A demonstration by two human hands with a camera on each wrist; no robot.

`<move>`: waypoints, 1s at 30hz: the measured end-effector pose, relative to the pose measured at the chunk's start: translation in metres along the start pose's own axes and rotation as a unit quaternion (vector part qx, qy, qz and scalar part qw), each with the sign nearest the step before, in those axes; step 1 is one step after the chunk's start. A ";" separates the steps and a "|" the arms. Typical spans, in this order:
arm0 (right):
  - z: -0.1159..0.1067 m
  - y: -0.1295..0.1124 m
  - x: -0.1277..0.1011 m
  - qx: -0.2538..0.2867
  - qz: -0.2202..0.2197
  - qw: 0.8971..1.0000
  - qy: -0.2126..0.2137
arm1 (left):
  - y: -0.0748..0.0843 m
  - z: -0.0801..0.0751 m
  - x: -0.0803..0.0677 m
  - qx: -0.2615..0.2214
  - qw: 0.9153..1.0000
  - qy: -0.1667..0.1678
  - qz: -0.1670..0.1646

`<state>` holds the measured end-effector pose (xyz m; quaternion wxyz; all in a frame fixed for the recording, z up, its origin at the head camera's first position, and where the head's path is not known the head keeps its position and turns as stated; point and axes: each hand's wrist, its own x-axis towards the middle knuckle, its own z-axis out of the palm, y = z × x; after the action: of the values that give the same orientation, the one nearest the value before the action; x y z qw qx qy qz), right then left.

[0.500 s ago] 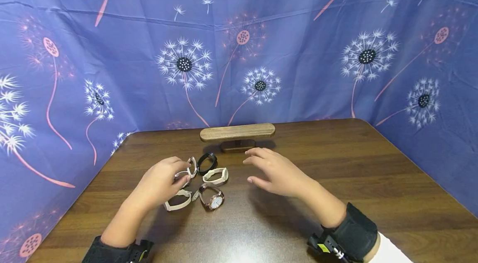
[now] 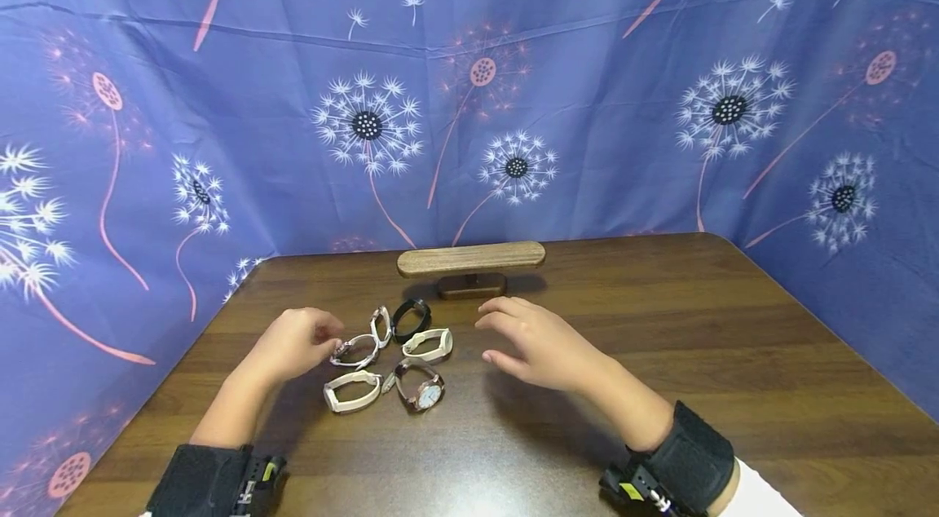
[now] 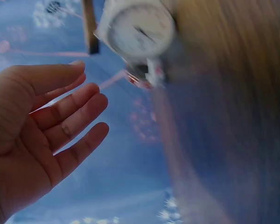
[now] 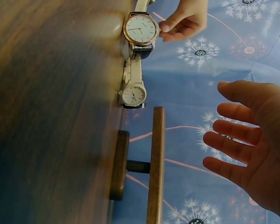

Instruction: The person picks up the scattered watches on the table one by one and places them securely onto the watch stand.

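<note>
Several wristwatches stand in a cluster on the wooden table left of centre. My left hand (image 2: pixel 289 346) hovers at their left side, fingers loosely bent with nothing in them. Its fingertips are right at the edge of a white watch (image 2: pixel 355 352). Below that lies a cream watch (image 2: pixel 354 392), and beside it a brown-strapped watch with a round white dial (image 2: pixel 428 395). Farther back are a slim white watch (image 2: pixel 381 325), a black watch (image 2: pixel 412 320) and another cream watch (image 2: pixel 429 345). My right hand (image 2: pixel 539 342) hangs right of the cluster, empty, its fingers spread and relaxed (image 4: pixel 233 144).
A wooden display stand (image 2: pixel 472 258), a rounded bar on a short post and dark base (image 2: pixel 472 285), stands behind the watches. Bare brown tabletop (image 2: pixel 704 321) stretches to the right. A blue dandelion-print cloth (image 2: pixel 587 93) hangs behind and at both sides.
My left hand has drawn back to the left, off the watches, uncovering the white ones it overlapped. The right hand has hardly moved, and the head view has shifted slightly.
</note>
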<state>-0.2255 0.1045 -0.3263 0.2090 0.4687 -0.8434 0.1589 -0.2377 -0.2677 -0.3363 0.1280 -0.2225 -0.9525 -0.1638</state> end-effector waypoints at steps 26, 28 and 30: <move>0.006 -0.001 0.004 0.003 -0.003 1.000 -0.007 | -0.032 0.019 0.028 -0.135 0.969 -0.190 -0.085; 0.005 -0.001 0.003 0.002 -0.001 1.000 -0.009 | -0.030 0.020 0.029 -0.140 0.968 -0.188 -0.093; 0.005 -0.001 0.002 0.001 0.004 1.000 -0.012 | -0.029 0.022 0.029 -0.137 0.969 -0.185 -0.091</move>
<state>-0.2264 0.1000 -0.3296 0.1979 0.4677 -0.8474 0.1550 -0.2799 -0.2734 -0.3545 -0.0980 -0.1764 -0.9443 -0.2599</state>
